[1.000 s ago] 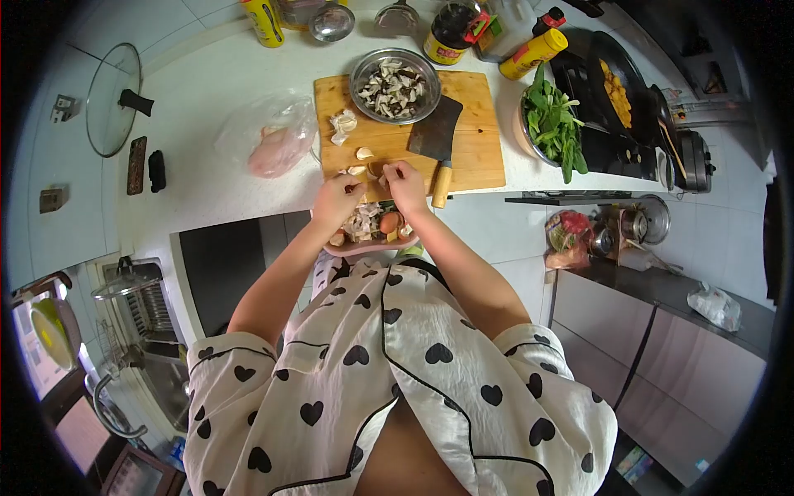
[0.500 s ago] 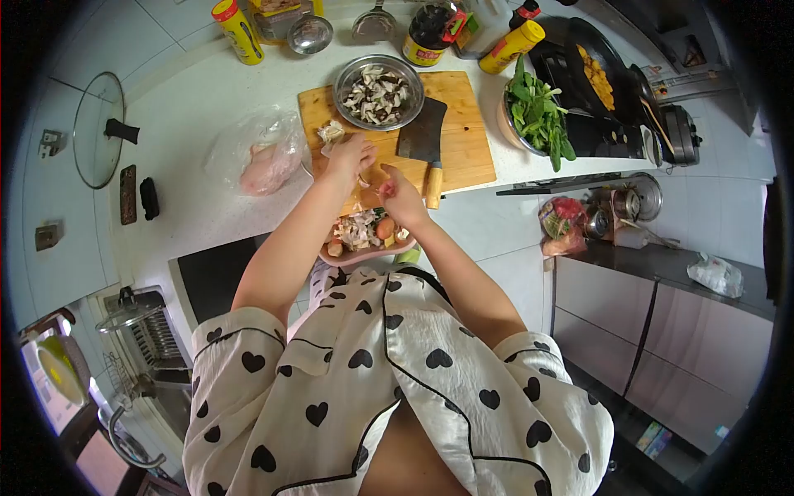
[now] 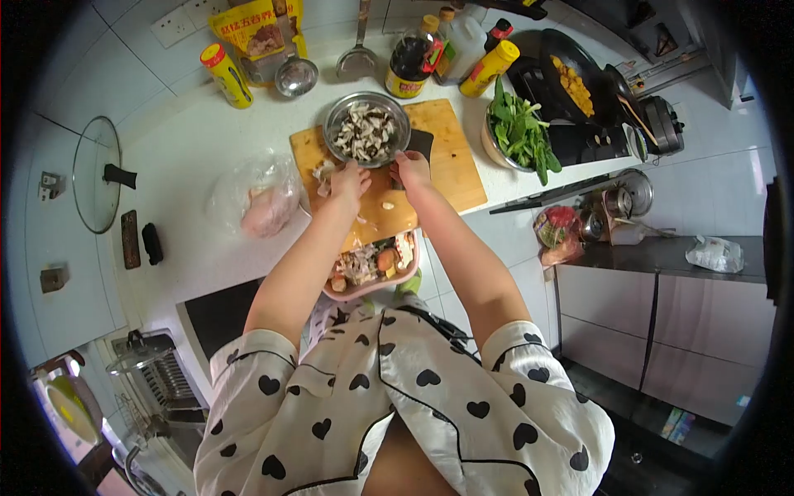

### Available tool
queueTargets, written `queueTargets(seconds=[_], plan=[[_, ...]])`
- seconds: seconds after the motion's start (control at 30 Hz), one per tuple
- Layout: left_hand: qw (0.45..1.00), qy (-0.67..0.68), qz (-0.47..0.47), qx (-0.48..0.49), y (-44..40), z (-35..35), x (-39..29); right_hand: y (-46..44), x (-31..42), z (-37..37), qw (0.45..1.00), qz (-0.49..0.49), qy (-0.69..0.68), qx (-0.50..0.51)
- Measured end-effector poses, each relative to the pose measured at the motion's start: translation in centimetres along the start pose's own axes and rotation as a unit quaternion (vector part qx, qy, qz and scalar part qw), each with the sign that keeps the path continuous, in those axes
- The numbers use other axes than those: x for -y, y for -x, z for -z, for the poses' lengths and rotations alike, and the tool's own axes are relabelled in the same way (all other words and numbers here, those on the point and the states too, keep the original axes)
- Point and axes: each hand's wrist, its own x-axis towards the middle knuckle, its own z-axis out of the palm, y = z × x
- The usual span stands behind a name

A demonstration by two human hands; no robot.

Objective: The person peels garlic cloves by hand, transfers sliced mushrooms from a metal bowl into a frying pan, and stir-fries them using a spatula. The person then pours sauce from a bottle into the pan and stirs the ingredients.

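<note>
A metal bowl [image 3: 366, 131] of cut mushrooms [image 3: 369, 132] rests on the wooden cutting board [image 3: 456, 165]. My left hand [image 3: 353, 183] is closed at its near rim, fingers curled. On the same rim, farther right, my right hand [image 3: 412, 170] has its fingertips pressed to the metal. The dark blade of a cleaver [image 3: 422, 145] shows beside the bowl; my right hand and forearm cover its handle. What looks like garlic with loose skins [image 3: 323, 176] lies left of my left hand. A small pale clove [image 3: 388, 206] sits between my forearms.
Below the board's near edge is a pink basin [image 3: 364, 291] of scraps. A plastic bag of raw meat [image 3: 269, 207] lies left. On the right stand a bowl of leafy greens [image 3: 523, 136] and a wok [image 3: 571, 74] with yellow food. Bottles [image 3: 411, 62] line the back.
Both hands have moved away from the near part of the board to the bowl's near rim. The small clove now lies uncovered on the board. The camera view has shifted.
</note>
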Motion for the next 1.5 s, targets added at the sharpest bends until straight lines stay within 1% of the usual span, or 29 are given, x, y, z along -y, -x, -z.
queueTargets(seconds=[0.03,0.13,0.17,0.27,0.3,0.4,0.43,0.53,0.57,0.6,0.67,0.7,0.73,0.83,0.93,0.97,1.0,1.07,1.1,1.2,1.27,1.37,1.5], plan=[[1.000,0.010,0.006,-0.002,0.2,-0.2,-0.3,-1.1,0.1,-0.5,0.999,0.014,0.030,-0.025],[1.000,-0.002,-0.003,0.010,-0.2,-0.2,-0.6,-2.6,0.5,-1.0,0.997,-0.049,-0.003,-0.057],[1.000,-0.012,-0.008,0.005,-1.3,0.0,-0.2,-3.4,-0.1,-0.5,0.998,-0.048,0.025,-0.014],[0.994,-0.077,-0.078,-0.008,0.2,-0.1,-1.5,-3.1,1.1,0.0,0.999,-0.005,0.014,0.033],[0.993,-0.080,-0.082,-0.004,0.5,0.1,-1.7,-2.5,1.6,0.3,0.999,-0.009,0.004,0.053],[0.988,-0.072,-0.123,0.064,2.4,0.4,-1.3,0.1,2.9,2.2,0.997,0.010,-0.023,0.075],[0.987,-0.069,-0.130,0.064,4.2,-0.2,-1.5,1.3,3.7,2.8,0.996,0.021,-0.030,0.080],[0.988,-0.008,-0.139,0.068,6.7,-2.2,-0.1,2.9,4.6,6.2,0.994,0.044,-0.058,0.077],[0.988,-0.011,-0.129,0.088,7.7,-3.1,0.1,2.9,4.6,7.9,0.992,0.060,-0.071,0.089],[0.989,-0.020,-0.121,0.083,9.8,-4.5,-0.2,3.4,5.2,9.5,0.991,0.058,-0.073,0.091],[0.978,-0.063,-0.131,0.148,12.3,-6.9,0.6,4.4,7.0,13.3,0.991,0.057,-0.075,0.096],[0.974,-0.089,-0.154,0.141,13.3,-8.4,1.5,5.0,8.0,15.5,0.991,0.054,-0.066,0.108],[0.967,-0.087,-0.170,0.167,14.3,-10.0,2.7,5.6,9.2,17.9,0.991,0.055,-0.054,0.112],[0.956,-0.101,-0.172,0.217,17.4,-15.2,6.2,5.9,12.2,25.8,0.990,0.066,-0.023,0.123],[0.951,-0.104,-0.182,0.228,21.5,-22.1,9.9,6.5,15.1,34.1,0.988,0.091,-0.034,0.117],[0.944,-0.094,-0.189,0.254,22.4,-24.4,11.3,6.8,16.1,36.8,0.990,0.093,-0.022,0.104],[0.943,-0.103,-0.185,0.257,23.3,-26.8,12.5,6.8,16.9,39.6,0.991,0.093,-0.014,0.097],[0.936,-0.105,-0.161,0.293,23.9,-31.5,15.0,6.5,18.7,44.9,0.991,0.110,-0.019,0.074],[0.929,-0.103,-0.165,0.314,24.3,-33.6,16.0,6.3,19.4,47.2,0.990,0.117,-0.025,0.070],[0.928,-0.105,-0.155,0.323,25.3,-39.4,18.8,6.1,21.4,53.1,0.989,0.132,-0.048,0.045],[0.917,-0.114,-0.153,0.350,25.5,-43.0,20.0,5.5,22.3,56.4,0.989,0.134,-0.060,0.028],[0.910,-0.125,-0.138,0.371,24.7,-48.3,21.9,2.8,23.5,61.1,0.988,0.136,-0.074,0.015],[0.915,-0.132,-0.133,0.357,23.1,-55.0,24.1,-1.9,26.0,65.9,0.987,0.143,-0.069,0.019]])
